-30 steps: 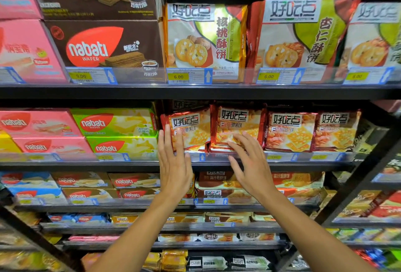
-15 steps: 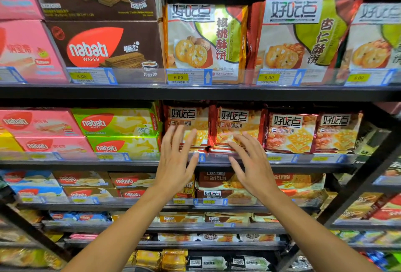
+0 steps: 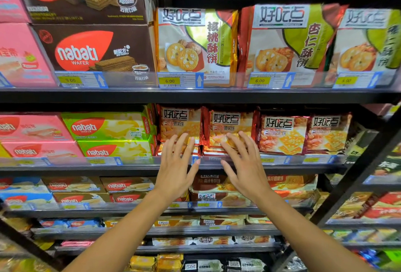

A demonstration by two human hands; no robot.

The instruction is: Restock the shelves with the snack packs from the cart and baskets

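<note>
Both hands have eased back from the cracker packs (image 3: 181, 127) standing at the second shelf's (image 3: 152, 168) front edge. The left hand (image 3: 176, 170) and right hand (image 3: 243, 167) hover released, fingers spread, holding nothing. The packs stand straight; that facing looks done.

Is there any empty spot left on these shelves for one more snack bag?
Hardly any. The only gap is the dark space above the cookie bags on the top shelf. The middle shelf is packed: lemon wafer boxes tight against cracker packs.
</note>
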